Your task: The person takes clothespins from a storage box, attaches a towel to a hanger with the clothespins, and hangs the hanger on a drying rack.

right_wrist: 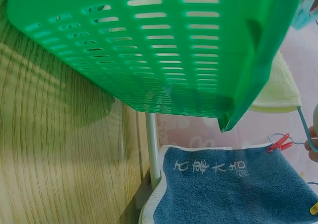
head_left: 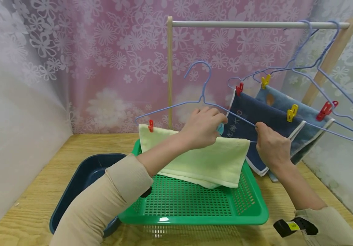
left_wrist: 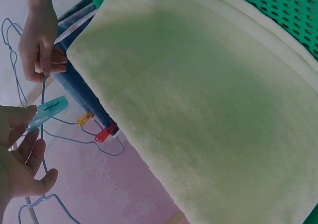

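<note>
A pale yellow towel (head_left: pixel 195 160) hangs folded over the bottom bar of a blue wire hanger (head_left: pixel 205 90), above a green basket (head_left: pixel 195 218). One red clothespin (head_left: pixel 151 125) clips the towel's left end. My left hand (head_left: pixel 204 126) pinches a light blue clothespin (left_wrist: pixel 47 112) between thumb and fingers, close over the towel's top edge, right of the hanger's middle. With curled fingers my right hand (head_left: pixel 271 145) grips the hanger's right end. In the right wrist view only fingertips (right_wrist: pixel 312 145) of that hand show, at the wire.
Behind on the right, two dark and light blue towels (head_left: pixel 256 112) hang from hangers with red and yellow clothespins. Their rack has a metal rail (head_left: pixel 256 24) and wooden posts. A dark blue basin (head_left: pixel 87 174) stands left of the basket on the wooden table (head_left: pixel 35 191).
</note>
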Demonstrator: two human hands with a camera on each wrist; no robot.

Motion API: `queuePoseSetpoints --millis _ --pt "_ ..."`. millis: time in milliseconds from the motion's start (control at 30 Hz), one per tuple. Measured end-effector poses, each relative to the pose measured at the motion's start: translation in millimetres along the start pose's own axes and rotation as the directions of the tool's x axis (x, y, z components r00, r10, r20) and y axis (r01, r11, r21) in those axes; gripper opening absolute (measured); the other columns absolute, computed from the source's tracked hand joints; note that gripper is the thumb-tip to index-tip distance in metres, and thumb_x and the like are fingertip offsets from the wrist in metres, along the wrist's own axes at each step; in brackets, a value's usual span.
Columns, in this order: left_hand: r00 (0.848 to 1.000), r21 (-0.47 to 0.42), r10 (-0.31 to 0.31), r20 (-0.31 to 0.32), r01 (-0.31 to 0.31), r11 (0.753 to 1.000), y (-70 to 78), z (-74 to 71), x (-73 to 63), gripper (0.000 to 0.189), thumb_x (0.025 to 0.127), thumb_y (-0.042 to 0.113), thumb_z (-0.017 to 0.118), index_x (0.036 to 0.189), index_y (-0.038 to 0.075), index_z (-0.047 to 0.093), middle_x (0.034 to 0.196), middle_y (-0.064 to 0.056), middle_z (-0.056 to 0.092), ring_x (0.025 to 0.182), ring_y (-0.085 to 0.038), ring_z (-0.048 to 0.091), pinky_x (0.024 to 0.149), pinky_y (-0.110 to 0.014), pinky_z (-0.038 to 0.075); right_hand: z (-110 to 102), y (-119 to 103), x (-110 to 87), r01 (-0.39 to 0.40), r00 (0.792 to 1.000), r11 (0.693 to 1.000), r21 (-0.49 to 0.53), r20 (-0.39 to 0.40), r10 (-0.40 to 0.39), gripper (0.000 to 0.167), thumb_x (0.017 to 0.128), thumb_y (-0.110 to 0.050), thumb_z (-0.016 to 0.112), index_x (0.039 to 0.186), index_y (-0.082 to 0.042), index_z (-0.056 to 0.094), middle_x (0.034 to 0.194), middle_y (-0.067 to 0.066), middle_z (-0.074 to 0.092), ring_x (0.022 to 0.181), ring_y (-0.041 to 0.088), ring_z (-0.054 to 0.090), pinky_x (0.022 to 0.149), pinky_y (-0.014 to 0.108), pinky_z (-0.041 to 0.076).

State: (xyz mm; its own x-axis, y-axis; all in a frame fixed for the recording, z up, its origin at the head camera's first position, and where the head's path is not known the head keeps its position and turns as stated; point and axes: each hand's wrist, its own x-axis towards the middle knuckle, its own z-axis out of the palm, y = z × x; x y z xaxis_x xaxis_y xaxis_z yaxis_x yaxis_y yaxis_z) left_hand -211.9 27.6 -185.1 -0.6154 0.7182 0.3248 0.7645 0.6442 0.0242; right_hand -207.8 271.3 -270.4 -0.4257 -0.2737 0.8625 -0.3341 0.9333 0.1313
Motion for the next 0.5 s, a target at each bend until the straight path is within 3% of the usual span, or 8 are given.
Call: queuePoseSetpoints --millis 300,500 --pt "1.000 0.071 0.000 -0.022 0.001 0.997 10.8 16.3 13.3 0.031 0.090 0.023 0.057 0.121 0.023 0.057 0.116 0.008 0.054 0.103 -0.013 0.046 0.092 -0.037 0.032 -2 2 -0.5 0.009 1.000 1.000 0.010 0.012 -0.009 0.008 0.090 -0.001 0.053 0.095 0.005 0.055 0.061 0.018 0.055 0.035 0.024 0.040 0.031 0.034 0.032" --pt "0.997 0.109 0.062 -0.044 -0.057 0.992 17.5 21.7 18.7 0.038 0.089 0.030 0.062 0.126 0.024 0.054 0.110 0.009 0.058 0.102 -0.012 0.049 0.093 -0.036 0.031 -2 3 -1.1 0.022 1.000 1.000 0.008 0.001 -0.022 0.008 0.087 0.002 0.056 0.094 0.004 0.053 0.058 0.017 0.052 0.034 0.023 0.036 0.030 0.033 0.030"
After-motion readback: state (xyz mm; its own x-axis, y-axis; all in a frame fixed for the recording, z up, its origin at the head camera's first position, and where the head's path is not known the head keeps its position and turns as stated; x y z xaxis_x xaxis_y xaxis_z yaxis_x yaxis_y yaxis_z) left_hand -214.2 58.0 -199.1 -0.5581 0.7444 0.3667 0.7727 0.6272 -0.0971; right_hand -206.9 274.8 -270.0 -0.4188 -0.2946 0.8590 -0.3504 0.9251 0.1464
